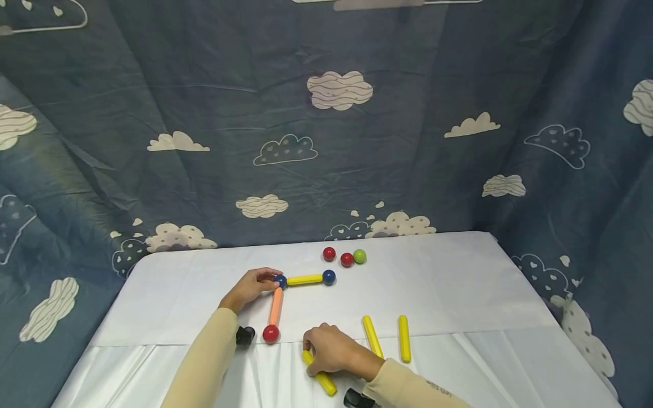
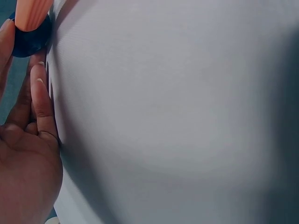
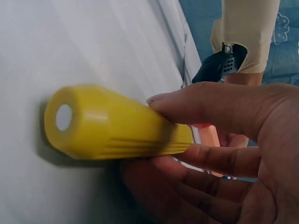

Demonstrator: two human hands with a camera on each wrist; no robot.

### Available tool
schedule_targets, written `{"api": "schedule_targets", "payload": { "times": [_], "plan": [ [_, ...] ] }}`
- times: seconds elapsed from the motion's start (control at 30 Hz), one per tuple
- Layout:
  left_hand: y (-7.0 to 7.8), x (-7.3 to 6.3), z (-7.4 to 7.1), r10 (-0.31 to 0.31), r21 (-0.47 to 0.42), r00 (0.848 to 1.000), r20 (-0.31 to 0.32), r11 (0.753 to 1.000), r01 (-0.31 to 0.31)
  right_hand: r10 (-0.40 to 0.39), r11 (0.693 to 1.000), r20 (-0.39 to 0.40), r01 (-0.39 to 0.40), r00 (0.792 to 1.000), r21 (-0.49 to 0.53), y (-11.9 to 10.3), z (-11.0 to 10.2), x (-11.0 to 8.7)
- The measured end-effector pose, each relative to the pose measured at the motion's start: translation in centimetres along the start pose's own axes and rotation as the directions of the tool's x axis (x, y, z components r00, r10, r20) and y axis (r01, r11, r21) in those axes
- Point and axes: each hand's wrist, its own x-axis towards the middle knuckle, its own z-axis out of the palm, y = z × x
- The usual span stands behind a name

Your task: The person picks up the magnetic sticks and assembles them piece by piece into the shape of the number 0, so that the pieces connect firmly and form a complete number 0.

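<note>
Over there: left hand (image 1: 255, 284) — pinching one blue ball (image 1: 282, 281), coral rod (image 1: 276, 306) beside its fingertips; right hand (image 1: 333, 348) — pinching one yellow rod (image 3: 117, 126), two yellow sticks (image 1: 405, 339) to that hand's right.

The right sleeve (image 1: 408, 389) reads "Let's Slim".

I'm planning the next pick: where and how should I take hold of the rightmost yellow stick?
Probably best pinched mid-length from above, across its long sides: the rightmost yellow stick lies flat and slim, running near to far. Come from the right, since the neighbouring yellow stick and right hand are to its left.
</note>
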Motion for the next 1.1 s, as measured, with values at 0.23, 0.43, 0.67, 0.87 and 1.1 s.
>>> {"api": "schedule_targets", "payload": {
  "times": [0.23,0.43,0.67,0.87,1.1],
  "plan": [
    [0.0,0.2,0.0,-0.009,-0.006,1.000,0.005,1.000,0.009,-0.014,0.955,0.026,0.006,1.000,0.296,-0.4,0.5,0.9],
    [0.0,0.0,0.0,-0.016,-0.001,1.000,0.005,1.000,0.016,0.026,0.791,0.067,-0.062,0.997,0.609,-0.3,1.3,1.8],
    [-0.1,0.0,0.1,-0.021,0.004,1.000,0.003,1.000,0.021,0.021,0.600,0.089,-0.084,0.996,0.795,-1.0,2.0,2.2],
    [0.1,0.1,0.0,-0.013,0.005,1.000,0.002,1.000,0.013,0.024,0.414,0.098,-0.099,0.995,0.905,-2.1,2.8,2.6],
    [0.2,-0.1,-0.1,-0.012,0.002,1.000,0.000,1.000,0.012,0.058,0.361,0.106,-0.120,0.993,0.925,-2.4,3.9,3.2]
  ]
}}
